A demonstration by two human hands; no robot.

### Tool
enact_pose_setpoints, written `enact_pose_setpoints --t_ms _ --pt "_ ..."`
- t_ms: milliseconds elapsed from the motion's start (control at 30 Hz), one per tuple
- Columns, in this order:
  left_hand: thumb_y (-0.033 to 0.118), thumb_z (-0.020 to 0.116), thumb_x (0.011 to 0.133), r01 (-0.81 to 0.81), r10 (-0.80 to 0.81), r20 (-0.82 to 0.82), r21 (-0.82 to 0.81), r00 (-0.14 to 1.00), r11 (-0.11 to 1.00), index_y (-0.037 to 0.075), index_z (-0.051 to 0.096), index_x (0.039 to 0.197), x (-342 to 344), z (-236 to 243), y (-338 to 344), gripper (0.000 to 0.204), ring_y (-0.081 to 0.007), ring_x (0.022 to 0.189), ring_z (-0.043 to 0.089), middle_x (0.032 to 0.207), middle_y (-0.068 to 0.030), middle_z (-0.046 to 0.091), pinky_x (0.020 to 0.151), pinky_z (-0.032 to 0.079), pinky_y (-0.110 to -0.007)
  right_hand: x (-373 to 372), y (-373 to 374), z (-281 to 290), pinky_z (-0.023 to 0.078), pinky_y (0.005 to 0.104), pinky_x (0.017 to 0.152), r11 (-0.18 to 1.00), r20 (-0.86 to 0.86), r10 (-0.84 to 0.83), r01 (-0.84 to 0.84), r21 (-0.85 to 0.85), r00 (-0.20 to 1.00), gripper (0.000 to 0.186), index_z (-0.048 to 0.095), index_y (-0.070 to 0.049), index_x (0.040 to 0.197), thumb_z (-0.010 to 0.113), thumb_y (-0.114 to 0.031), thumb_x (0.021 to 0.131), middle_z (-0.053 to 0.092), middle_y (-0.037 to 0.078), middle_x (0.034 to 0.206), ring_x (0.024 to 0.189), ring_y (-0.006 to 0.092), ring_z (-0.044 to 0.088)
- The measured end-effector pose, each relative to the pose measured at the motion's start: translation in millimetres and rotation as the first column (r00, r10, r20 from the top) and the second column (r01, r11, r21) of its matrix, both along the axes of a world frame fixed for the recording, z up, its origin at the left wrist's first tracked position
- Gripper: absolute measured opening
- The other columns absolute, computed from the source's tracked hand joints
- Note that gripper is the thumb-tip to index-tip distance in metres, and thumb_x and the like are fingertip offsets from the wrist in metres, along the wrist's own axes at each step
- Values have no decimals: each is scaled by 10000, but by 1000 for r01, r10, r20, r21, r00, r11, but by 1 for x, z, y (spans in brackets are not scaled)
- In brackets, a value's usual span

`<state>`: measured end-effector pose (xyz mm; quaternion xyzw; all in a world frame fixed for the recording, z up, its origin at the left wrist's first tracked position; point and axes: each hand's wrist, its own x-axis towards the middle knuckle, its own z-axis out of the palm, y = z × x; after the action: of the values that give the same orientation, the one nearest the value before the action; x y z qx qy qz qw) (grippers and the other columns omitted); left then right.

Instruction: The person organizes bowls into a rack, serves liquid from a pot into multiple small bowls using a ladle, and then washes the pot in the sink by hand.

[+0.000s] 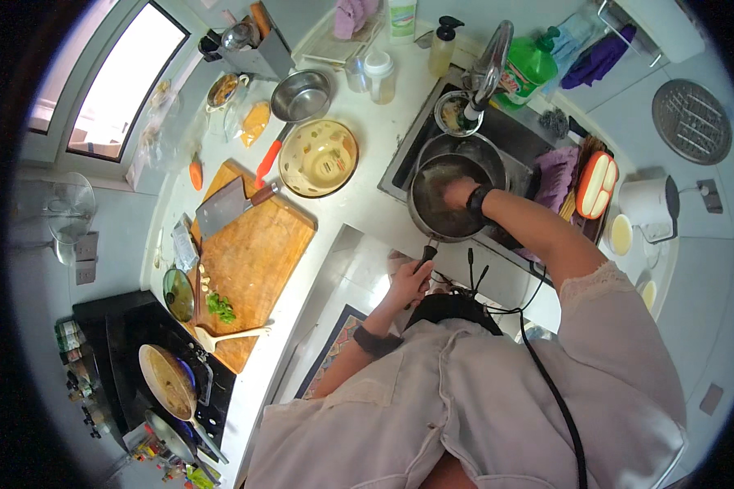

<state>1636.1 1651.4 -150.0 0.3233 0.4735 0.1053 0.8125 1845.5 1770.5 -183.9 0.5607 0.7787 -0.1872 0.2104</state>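
Over the front of the sink (391, 179) I hold a dark-bottomed saucepan (440, 224) with a metal rim. My left hand (409, 284) is wrapped round its black handle (426, 256). Inside the pan is my right hand (462, 194), reaching down to the bottom; its fingers are blurred, so their grip cannot be made out. A second metal pot (491, 155) sits behind the pan in the sink. Further back, a small bowl with food scraps (450, 122) stands below the curved faucet (493, 65).
On the left counter a cleaver (224, 208) rests on a wooden cutting board (261, 269) with chopped greens (219, 307). A patterned bowl (318, 159) and metal pot (302, 95) stand behind. A frying pan (167, 379) sits on the stove. Green detergent bottle (530, 69) stands behind the sink.
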Motion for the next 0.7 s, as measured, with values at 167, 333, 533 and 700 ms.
enact_pose_setpoints --t_ms 167,333,533,700 --pt "323 458 861 17 -19 13 98 1000 995 75 408 691 -7 -8 0 305 -63 312 314 476 17 360 275 257 -221 1 -3 -3 467 394 650 996 59 -90 89 18 994 240 622 -37 836 481 -214 757 603 164 869 770 298 590" --pt "337 449 863 52 -53 39 37 998 998 86 392 718 -9 0 7 295 -52 310 289 474 25 341 276 255 -221 7 29 -13 441 420 619 960 -163 -125 78 -271 979 205 596 21 803 488 -100 676 583 211 793 707 341 564" --pt "357 442 863 160 -152 136 -51 979 986 94 385 734 -6 3 26 299 -54 318 287 480 22 334 280 266 -221 30 36 -108 435 424 635 992 -413 67 -106 -72 908 219 574 34 820 467 -104 686 572 213 807 706 334 552" --pt "343 451 860 102 -91 114 -94 989 990 88 385 718 -14 -1 20 300 -61 307 284 484 4 343 271 251 -228 -28 27 -29 435 402 672 946 -574 202 -311 -97 794 270 582 17 871 409 -74 685 581 219 859 772 343 561"
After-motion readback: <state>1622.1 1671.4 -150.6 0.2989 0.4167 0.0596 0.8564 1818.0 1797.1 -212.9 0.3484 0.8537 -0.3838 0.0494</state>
